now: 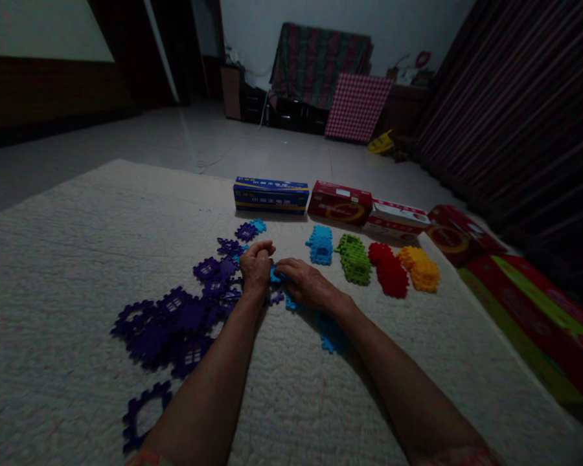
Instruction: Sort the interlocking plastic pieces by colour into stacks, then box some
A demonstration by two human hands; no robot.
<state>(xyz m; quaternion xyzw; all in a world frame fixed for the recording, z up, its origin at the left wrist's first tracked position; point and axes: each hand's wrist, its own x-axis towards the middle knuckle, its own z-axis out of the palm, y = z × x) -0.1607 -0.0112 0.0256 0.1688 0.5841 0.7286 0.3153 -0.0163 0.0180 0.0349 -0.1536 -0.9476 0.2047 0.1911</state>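
Observation:
My left hand [256,264] and my right hand [305,282] meet over a pale carpet [78,259], both with fingers curled round a small light-blue plastic puzzle piece [275,276] between them. Dark purple interlocking pieces [175,323] lie scattered to the left of my left hand. More light-blue pieces [331,333] lie under my right forearm. Beyond my hands stand sorted stacks: a light-blue stack [320,244], a green stack [354,259], a red stack [388,268] and an orange stack [420,267].
A blue box [271,194], a red box [340,202] and a red-and-white box [396,220] line the carpet's far edge. More red and green boxes [525,304] lie at the right. Striped curtains, a checked board [357,107] and furniture stand behind on the tiled floor.

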